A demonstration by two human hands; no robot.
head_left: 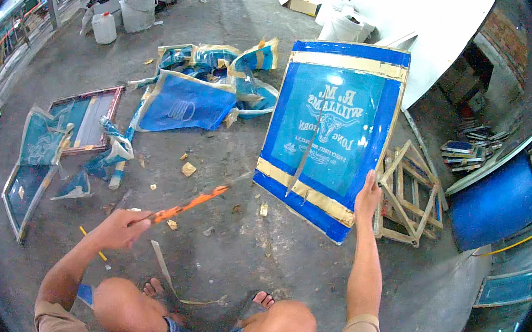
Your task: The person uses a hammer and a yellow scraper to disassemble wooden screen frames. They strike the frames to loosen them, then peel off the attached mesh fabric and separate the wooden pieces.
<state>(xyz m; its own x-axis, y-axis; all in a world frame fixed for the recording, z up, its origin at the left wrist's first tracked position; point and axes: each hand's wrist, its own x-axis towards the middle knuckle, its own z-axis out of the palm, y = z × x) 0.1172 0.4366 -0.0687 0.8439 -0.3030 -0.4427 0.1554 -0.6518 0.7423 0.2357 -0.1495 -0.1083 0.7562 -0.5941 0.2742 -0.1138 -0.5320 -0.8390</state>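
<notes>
My left hand (118, 229) is closed round one end of a long, thin, orange tool with dark smears (189, 203). Its far end points up and to the right, and whether it has a blade is too blurred to tell. My right hand (367, 197) grips the right edge of a silk-screen printing frame (284, 119), tilted up off the floor. Blue and turquoise mesh fills this frame, with pale tape strips across top and bottom and reversed printing in the middle. A long slit runs down the mesh left of centre. The tool and frame are apart.
Crumpled blue mesh sheets (185, 102) lie ahead on the grey floor. Other screen frames (86, 115) are at the left. Bare wooden frames (414, 201) are piled at the right, near a large blue screen (499, 203). Buckets (137, 7) stand far left; a loose strip (164, 269) lies near my feet.
</notes>
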